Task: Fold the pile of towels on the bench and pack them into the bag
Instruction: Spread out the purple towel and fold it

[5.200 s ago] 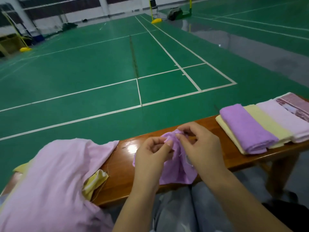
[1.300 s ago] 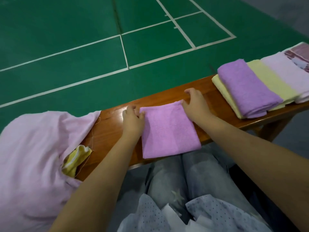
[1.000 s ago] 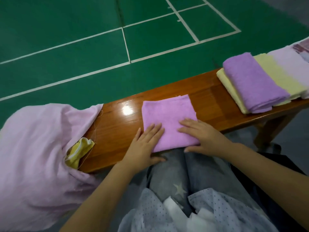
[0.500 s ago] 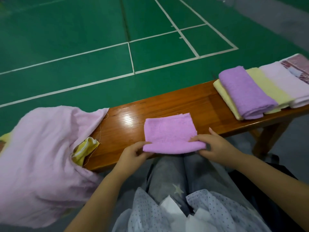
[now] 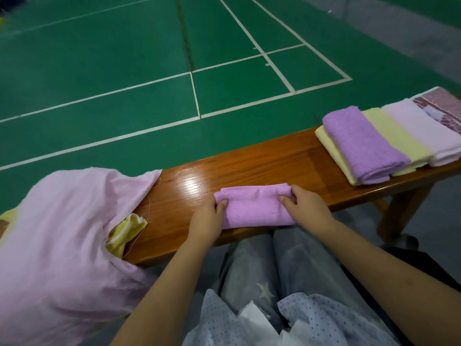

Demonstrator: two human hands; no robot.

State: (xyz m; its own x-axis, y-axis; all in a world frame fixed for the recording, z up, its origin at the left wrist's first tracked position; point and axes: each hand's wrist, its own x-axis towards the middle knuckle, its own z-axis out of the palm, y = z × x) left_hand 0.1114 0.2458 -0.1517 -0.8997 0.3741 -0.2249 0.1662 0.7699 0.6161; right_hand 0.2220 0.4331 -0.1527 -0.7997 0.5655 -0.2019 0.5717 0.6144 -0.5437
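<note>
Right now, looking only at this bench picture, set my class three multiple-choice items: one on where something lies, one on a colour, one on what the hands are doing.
1. Where does the pink bag lie relative to the towel being folded?
A. to its left
B. to its right
C. under it

2. What colour is the towel between the hands?
A. yellow
B. pinkish purple
C. white

3. What are the hands doing to that towel?
A. hovering clear of it
B. lying flat beside it
C. both gripping its ends

Answers:
1 A, the bag sits at the left end of the bench.
2 B, its cloth is pinkish purple, and the yellow folded towels lie in the row at the right.
3 C, the left hand and right hand curl round its ends.
</note>
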